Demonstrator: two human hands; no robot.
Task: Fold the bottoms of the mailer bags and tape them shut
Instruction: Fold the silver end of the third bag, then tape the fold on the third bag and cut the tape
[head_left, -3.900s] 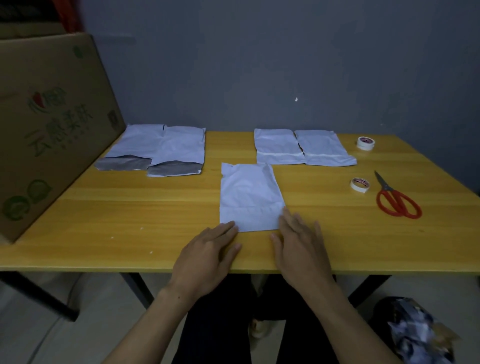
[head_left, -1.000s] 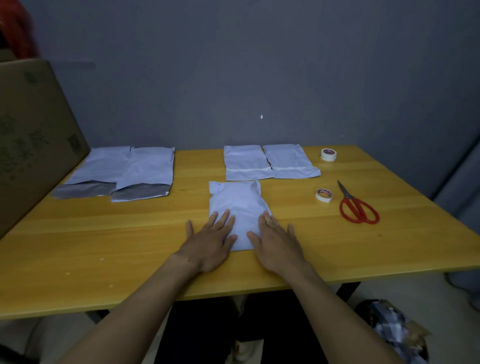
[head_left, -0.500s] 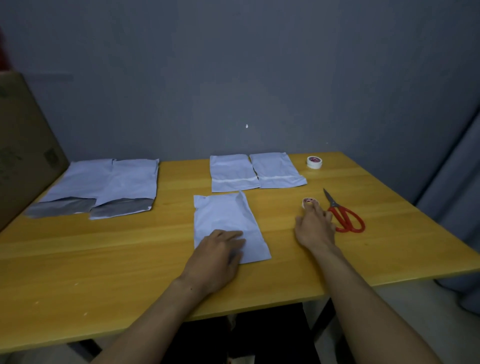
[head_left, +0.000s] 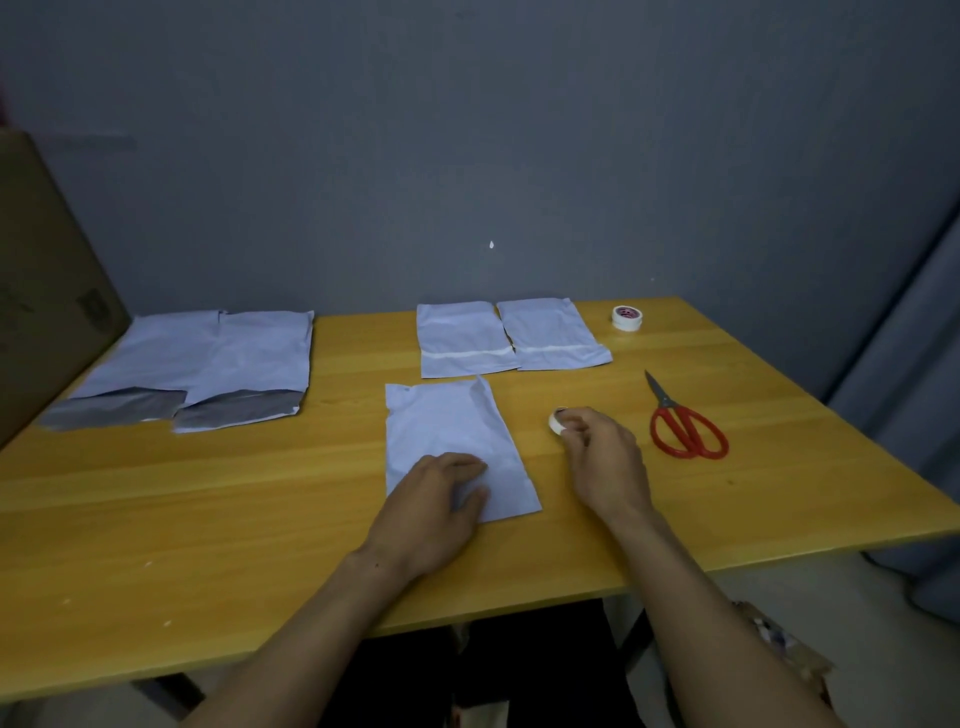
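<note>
My left hand lies flat with relaxed fingers, pressing the near end of the mailer bag in the middle of the table, close to its near edge. My right hand pinches a small tape roll just right of the bag; whether the roll is lifted I cannot tell. Red scissors lie toward the right edge. Two taped bags sit by the far edge. What any bag holds I cannot tell.

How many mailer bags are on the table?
5. Two left bags, grey ends showing; two back-centre bags, side by side; the nearest bag under the left hand. Stacked ones may hide.
</note>
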